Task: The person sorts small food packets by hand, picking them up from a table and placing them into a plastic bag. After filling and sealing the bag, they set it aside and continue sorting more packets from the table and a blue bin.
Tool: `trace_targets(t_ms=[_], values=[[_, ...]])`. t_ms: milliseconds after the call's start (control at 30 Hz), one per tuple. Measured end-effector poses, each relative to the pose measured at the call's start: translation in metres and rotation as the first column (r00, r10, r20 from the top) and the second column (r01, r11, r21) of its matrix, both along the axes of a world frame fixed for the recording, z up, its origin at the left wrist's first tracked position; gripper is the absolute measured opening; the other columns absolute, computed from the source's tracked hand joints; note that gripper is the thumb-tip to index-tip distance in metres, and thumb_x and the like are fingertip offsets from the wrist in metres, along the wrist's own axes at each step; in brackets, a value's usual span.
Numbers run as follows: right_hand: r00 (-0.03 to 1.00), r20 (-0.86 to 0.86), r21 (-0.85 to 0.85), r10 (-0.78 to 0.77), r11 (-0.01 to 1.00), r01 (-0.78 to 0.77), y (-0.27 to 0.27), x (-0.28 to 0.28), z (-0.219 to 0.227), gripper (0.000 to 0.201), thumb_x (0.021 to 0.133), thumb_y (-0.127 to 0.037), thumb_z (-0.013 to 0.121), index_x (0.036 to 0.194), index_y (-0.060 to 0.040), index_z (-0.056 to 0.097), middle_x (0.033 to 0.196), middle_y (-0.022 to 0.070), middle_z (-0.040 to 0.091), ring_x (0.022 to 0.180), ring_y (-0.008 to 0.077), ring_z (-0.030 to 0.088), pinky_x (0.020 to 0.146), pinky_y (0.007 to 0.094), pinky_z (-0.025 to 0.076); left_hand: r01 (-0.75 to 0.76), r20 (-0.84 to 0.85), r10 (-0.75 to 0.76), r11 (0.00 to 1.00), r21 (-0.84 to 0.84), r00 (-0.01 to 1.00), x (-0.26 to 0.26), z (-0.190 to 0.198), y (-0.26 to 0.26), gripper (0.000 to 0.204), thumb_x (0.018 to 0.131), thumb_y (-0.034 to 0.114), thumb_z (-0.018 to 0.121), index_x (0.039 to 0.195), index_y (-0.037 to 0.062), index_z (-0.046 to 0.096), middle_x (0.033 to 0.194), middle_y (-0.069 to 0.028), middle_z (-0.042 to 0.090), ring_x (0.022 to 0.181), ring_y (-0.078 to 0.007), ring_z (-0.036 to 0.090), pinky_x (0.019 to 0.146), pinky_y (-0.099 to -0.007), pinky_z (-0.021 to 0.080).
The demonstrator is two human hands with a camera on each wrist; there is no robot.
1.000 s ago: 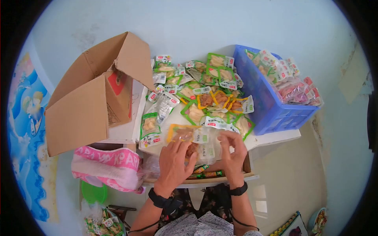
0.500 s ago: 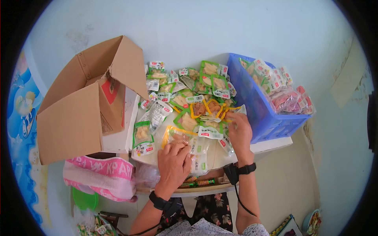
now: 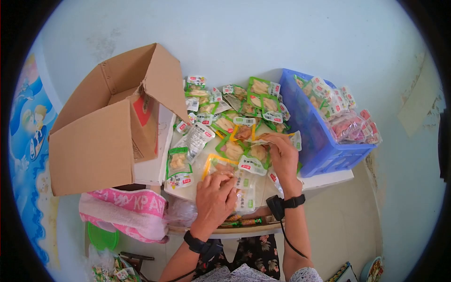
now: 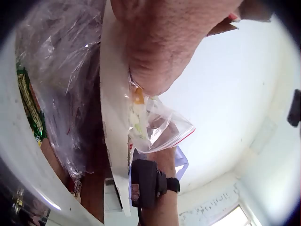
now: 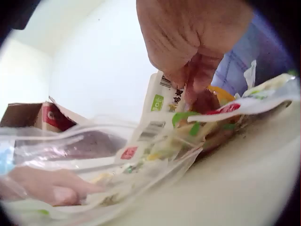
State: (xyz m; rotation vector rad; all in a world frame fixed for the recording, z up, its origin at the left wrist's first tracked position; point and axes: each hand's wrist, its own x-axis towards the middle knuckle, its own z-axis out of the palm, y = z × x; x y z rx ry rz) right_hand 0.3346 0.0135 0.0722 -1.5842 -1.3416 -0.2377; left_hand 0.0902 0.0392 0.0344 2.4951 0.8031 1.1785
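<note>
In the head view, my left hand grips a clear zip bag at the table's front, with yellow-edged packets inside it. The bag's mouth and red strip show in the left wrist view, below my left hand. My right hand is over the front right of the pile. Seen from the right wrist, my right hand pinches a white-topped packet between thumb and fingers, beside the bag's clear film. Green-edged packets lie around it.
A cardboard box with raised flaps stands at the left. On the right is a blue crate of packets. Below the tabletop, an open drawer holds small green packs. A pink and white towel hangs at the left.
My right hand has moved from the clear bag to the pile on the right and pinches a packet there. My left hand has stayed on the bag.
</note>
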Motion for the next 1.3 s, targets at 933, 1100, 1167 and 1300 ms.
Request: trace_targets(t_ms=[933, 1100, 1167, 1300], values=[[0.681, -0.255, 0.284, 0.687, 0.726, -0.626, -0.192, -0.092, -0.002, 0.027, 0.069, 0.013, 0.055, 0.090, 0.0001, 0.068, 0.110, 0.0148, 0.075, 0.092, 0.0333, 0.067, 0.085, 0.0422, 0.054, 0.622, 0.673, 0.173, 0.271, -0.734, 0.719, -0.022, 0.052, -0.110, 0.092, 0.093, 0.015, 0.076, 0.165, 0.0022, 0.021, 0.158, -0.0221, 0.044, 0.141, -0.0278, 0.050, 0.114, -0.0399, 0.047], [0.666, -0.291, 0.317, 0.687, 0.726, -0.610, -0.195, -0.090, -0.010, 0.022, 0.082, 0.009, 0.056, 0.098, -0.0003, 0.069, 0.118, 0.0154, 0.072, 0.104, 0.0301, 0.068, 0.090, 0.0417, 0.055, 0.563, 0.645, 0.188, 0.350, -0.749, 0.741, -0.023, 0.053, -0.115, 0.083, 0.091, -0.002, 0.071, 0.163, 0.0018, 0.030, 0.161, -0.0192, 0.042, 0.144, -0.0265, 0.048, 0.116, -0.0403, 0.045], [0.643, -0.460, 0.387, 0.613, 0.790, -0.476, -0.199, -0.092, -0.013, 0.028, 0.090, 0.001, 0.062, 0.117, -0.0015, 0.065, 0.133, 0.0164, 0.065, 0.114, 0.0269, 0.065, 0.097, 0.0414, 0.054, 0.551, 0.694, 0.227, 0.463, -0.694, 0.684, -0.021, 0.048, -0.116, 0.081, 0.089, -0.008, 0.069, 0.162, 0.0017, 0.034, 0.163, -0.0177, 0.041, 0.145, -0.0260, 0.046, 0.117, -0.0406, 0.044], [0.179, -0.724, 0.587, 0.666, 0.731, -0.348, -0.200, -0.100, -0.008, 0.063, 0.096, -0.016, 0.073, 0.151, -0.0045, 0.045, 0.156, 0.0164, 0.047, 0.129, 0.0221, 0.057, 0.108, 0.0403, 0.049, 0.450, 0.708, 0.249, 0.623, -0.640, 0.661, -0.016, 0.052, -0.114, 0.079, 0.090, -0.009, 0.065, 0.161, 0.0009, 0.032, 0.166, -0.0158, 0.035, 0.148, -0.0269, 0.042, 0.119, -0.0420, 0.041]])
